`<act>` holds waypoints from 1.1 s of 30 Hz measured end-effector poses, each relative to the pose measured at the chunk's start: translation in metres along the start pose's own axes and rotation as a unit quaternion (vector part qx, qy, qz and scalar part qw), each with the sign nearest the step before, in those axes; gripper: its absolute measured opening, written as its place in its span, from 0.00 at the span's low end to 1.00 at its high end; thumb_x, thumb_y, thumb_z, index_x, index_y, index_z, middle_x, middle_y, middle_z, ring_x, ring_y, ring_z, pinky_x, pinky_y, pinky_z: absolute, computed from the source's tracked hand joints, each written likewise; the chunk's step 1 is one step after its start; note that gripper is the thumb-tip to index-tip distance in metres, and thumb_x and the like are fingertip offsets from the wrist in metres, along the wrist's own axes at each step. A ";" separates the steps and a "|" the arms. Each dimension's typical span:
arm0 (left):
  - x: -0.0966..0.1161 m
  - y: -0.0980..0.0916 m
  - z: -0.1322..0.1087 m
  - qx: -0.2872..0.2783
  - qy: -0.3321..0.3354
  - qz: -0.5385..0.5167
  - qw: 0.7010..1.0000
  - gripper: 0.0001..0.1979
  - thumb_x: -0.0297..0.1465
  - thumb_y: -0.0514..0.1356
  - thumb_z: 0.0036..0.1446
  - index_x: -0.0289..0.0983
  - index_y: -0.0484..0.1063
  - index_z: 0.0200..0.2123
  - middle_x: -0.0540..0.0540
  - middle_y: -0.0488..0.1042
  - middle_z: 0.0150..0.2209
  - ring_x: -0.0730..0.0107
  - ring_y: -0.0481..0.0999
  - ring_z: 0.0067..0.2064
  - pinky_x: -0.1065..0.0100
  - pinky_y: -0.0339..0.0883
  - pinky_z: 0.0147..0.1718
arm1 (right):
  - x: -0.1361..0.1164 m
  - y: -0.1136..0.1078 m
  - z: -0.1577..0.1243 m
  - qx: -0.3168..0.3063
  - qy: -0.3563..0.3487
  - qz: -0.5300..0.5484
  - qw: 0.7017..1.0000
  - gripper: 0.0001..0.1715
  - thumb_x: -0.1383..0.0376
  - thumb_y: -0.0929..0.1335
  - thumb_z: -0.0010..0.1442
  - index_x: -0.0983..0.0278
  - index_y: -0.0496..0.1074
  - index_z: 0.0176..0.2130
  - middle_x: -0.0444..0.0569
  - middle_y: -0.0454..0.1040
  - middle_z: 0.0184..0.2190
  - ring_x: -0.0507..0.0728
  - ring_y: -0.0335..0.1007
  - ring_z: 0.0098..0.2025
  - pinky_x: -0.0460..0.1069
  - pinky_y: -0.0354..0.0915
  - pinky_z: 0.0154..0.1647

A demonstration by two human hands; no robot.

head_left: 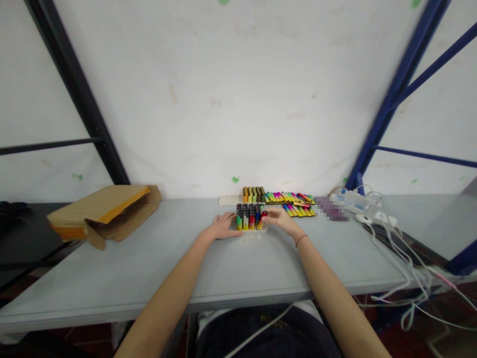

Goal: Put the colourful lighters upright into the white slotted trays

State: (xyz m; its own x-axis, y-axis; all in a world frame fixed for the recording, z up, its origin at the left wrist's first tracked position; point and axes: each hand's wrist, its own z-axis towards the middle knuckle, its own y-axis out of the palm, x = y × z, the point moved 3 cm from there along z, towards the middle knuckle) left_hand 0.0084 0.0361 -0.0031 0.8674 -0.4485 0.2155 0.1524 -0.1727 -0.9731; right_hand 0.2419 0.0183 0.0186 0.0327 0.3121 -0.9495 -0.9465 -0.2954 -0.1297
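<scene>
Steady, then ease upright

Head view: left hand [223, 226], spread wide, rests at one end of the front tray [255, 232] on the tabletop [167, 261]; right hand [278, 220] pinches a tilted red lighter [263, 220] at the other. Gentle straightening should spare neighbouring lighters [246, 218].

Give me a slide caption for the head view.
Left hand beside a tray of upright lighters, right hand grasping a tilted lighter there.
</scene>
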 end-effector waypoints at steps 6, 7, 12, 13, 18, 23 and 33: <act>0.000 0.000 0.000 0.005 0.004 0.004 1.000 0.45 0.59 0.50 0.51 0.39 0.48 0.65 0.38 0.48 0.66 0.48 0.44 0.66 0.46 0.36 0.60 | 0.005 0.000 0.001 0.017 -0.019 -0.027 0.999 0.18 0.58 0.75 0.43 0.63 0.70 0.33 0.41 0.71 0.22 0.51 0.67 0.25 0.45 0.62 0.28; 0.000 0.000 0.000 0.004 0.003 0.004 1.000 0.45 0.59 0.50 0.51 0.39 0.47 0.65 0.38 0.47 0.66 0.48 0.43 0.66 0.46 0.36 0.60 | 0.004 0.001 0.001 0.015 -0.020 -0.028 0.999 0.18 0.58 0.75 0.43 0.63 0.70 0.32 0.41 0.71 0.22 0.50 0.66 0.24 0.45 0.62 0.27; -0.001 0.001 0.001 0.002 0.001 0.003 1.000 0.45 0.59 0.51 0.52 0.39 0.46 0.65 0.38 0.46 0.66 0.48 0.43 0.66 0.43 0.35 0.60 | 0.002 0.003 0.000 0.006 -0.024 -0.033 0.999 0.16 0.57 0.74 0.45 0.64 0.72 0.31 0.43 0.73 0.24 0.51 0.67 0.26 0.45 0.63 0.29; -0.002 0.002 0.001 0.002 0.001 0.003 1.000 0.45 0.59 0.51 0.52 0.39 0.46 0.65 0.38 0.46 0.66 0.48 0.43 0.66 0.43 0.35 0.60 | 0.003 0.002 0.001 0.006 -0.022 -0.038 0.999 0.15 0.56 0.73 0.47 0.64 0.73 0.31 0.44 0.73 0.25 0.51 0.67 0.27 0.45 0.63 0.30; -0.003 0.002 0.002 0.005 0.001 0.001 1.000 0.45 0.59 0.51 0.52 0.39 0.47 0.65 0.38 0.46 0.66 0.48 0.43 0.66 0.45 0.35 0.60 | 0.013 -0.022 0.005 0.113 0.001 -0.080 0.990 0.21 0.52 0.65 0.56 0.65 0.74 0.26 0.48 0.72 0.24 0.54 0.67 0.28 0.47 0.62 0.29; -0.002 0.000 0.001 0.004 0.007 0.001 1.000 0.45 0.59 0.51 0.52 0.37 0.48 0.65 0.37 0.47 0.66 0.47 0.43 0.66 0.43 0.36 0.60 | 0.025 -0.055 -0.002 0.284 0.047 -0.382 0.878 0.14 0.67 0.64 0.54 0.66 0.76 0.39 0.56 0.73 0.44 0.63 0.64 0.48 0.56 0.58 0.51; 0.002 -0.002 -0.001 -0.001 0.007 0.005 1.000 0.45 0.57 0.52 0.53 0.36 0.47 0.65 0.35 0.46 0.66 0.49 0.43 0.66 0.41 0.36 0.59 | 0.020 -0.055 -0.012 0.247 0.182 -0.600 0.739 0.18 0.56 0.64 0.57 0.62 0.77 0.40 0.57 0.67 0.52 0.70 0.54 0.56 0.60 0.55 0.49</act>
State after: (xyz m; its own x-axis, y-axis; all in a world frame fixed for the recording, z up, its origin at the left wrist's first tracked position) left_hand 0.0090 0.0351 -0.0008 0.8625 -0.4615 0.2077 0.1434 -0.1708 -0.9748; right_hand 0.2987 0.0299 0.0030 0.9423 -0.2084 -0.2619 -0.1656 0.3898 -0.9059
